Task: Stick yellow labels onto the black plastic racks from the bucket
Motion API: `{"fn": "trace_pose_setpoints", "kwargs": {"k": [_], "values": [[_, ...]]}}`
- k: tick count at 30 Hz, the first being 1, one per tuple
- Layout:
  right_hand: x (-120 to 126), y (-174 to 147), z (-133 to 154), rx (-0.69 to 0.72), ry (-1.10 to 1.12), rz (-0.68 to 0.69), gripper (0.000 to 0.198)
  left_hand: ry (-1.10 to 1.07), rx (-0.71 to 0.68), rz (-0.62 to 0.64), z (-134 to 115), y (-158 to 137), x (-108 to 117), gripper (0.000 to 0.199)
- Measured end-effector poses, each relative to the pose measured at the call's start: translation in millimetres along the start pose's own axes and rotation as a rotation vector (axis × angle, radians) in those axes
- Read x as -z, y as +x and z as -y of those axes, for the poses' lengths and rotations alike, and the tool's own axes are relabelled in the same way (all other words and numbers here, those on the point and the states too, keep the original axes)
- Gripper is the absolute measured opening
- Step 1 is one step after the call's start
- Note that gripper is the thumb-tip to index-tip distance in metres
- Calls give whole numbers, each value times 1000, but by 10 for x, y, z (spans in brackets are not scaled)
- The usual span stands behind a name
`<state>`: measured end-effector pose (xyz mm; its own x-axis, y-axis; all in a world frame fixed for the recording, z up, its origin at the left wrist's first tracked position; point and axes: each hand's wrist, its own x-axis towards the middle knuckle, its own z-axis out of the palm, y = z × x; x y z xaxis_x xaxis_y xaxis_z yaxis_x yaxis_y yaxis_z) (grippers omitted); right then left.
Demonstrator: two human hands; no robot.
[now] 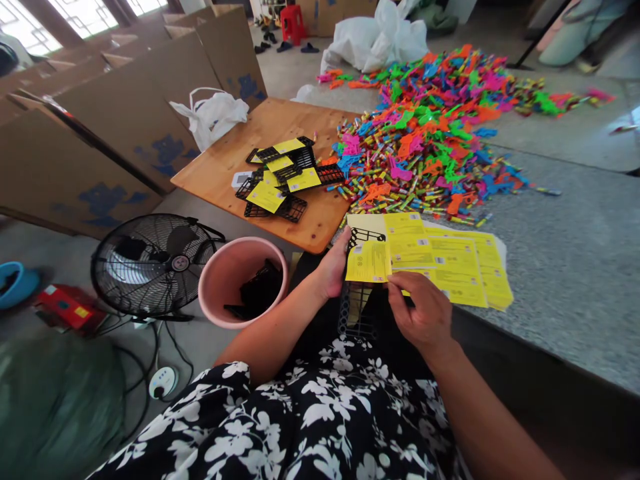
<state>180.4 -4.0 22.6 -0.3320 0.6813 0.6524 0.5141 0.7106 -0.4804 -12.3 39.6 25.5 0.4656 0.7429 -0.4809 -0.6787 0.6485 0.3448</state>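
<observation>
L hand (334, 270) holds blk plastic frame (367, 235); R hand (425, 303) pinches yellow label (367, 261) at lower R corner, partly over frame. Label sheets (457, 267) alongside. Labelled frames (294, 211) piled on wooden tabletop (215, 167), multicol. toy guns (425, 143) heaped beside.

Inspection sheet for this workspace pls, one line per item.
Surface: wooden table; grey surface alongside.
Job's things: black frame, yellow label over it; label sheets beside; labelled frames piled on the table.
Clutter: heap of multicoloured plastic pieces; white bag at the table's edge.
Hands: left hand holds the frame; right hand pinches the label's lower corner.
Cables: black cables loose on the floor near a round white device.
Surroundings: floor fan, pink bucket, cardboard boxes, red stool.
</observation>
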Motion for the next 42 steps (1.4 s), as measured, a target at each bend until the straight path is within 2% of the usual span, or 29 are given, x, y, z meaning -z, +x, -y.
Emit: {"fn": "trace_pose_setpoints", "kwargs": {"k": [5, 11, 19, 23, 26, 29, 31, 34, 36, 39, 42], "values": [[-10, -7, -10, 28, -3, 17, 18, -20, -22, 28, 0, -4, -24, 71], [-24, -23, -19, 53, -2, 50, 20, 29, -9, 1, -8, -57, -68, 77], [-19, -25, 12, 34, 15, 121, 16, 29, -6, 74, -43, -62, 0, 76], [29, -26, 45, 33, 36, 125, 12, 30, -5, 52, -51, -59, 9, 74], [16, -1, 65, 45, 10, 125, 25, 46, -22, -7, -9, -55, -23, 70], [-67, 45, 73, 58, -51, 234, 49, 88, -71, -18, 70, -53, -76, 63], [-141, 78, 65, 5, -116, 258, 56, 116, -91, -14, 113, -53, -102, 61], [-237, 111, 40, -107, -177, 201, 54, 147, -88, -6, 133, -56, -104, 63], [-282, 110, 24, -163, -141, 149, 55, 156, -92, 4, 121, -64, -86, 62], [-345, 67, -2, -313, 14, 45, 63, 197, -37, 16, 97, -87, -63, 50], [-408, -10, -20, -591, 296, -17, 76, 237, -27, -49, 80, -86, -66, 45]]}}
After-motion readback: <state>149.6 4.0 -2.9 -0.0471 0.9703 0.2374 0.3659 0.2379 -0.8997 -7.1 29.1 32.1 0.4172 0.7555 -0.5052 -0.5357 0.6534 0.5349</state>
